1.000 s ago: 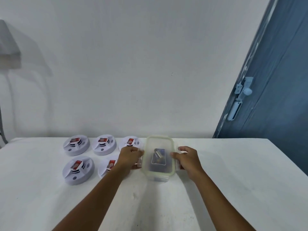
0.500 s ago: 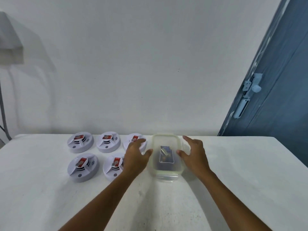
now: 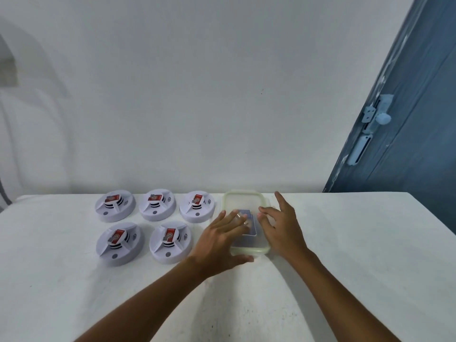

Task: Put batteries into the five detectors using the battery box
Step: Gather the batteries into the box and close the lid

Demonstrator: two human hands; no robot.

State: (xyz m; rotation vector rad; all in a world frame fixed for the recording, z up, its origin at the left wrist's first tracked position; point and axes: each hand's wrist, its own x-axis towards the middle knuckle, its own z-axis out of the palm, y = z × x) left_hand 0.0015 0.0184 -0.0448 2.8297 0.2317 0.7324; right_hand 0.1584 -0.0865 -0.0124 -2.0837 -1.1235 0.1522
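We have the battery box [image 3: 243,206] on the white table [image 3: 345,255], close to the far edge by the wall and just right of the five detectors [image 3: 158,223] — near enough, we judge, that batteries can go straight across to them. Its lid looks to be on yet, with the dark pack of batteries [image 3: 249,225] showing through it. Our left hand [image 3: 219,240] lies over the box's near-left part with fingers straight and slightly spread, nothing clamped; our right hand [image 3: 281,230] sits at the right side, fingers spread and relaxed, thumb reaching over the lid, gripping nothing. We take this for feeling out the lid's latches. The detectors stand three behind, two in front, red parts upward. Bare cloth lies to the right and toward us — room for setting the lid down
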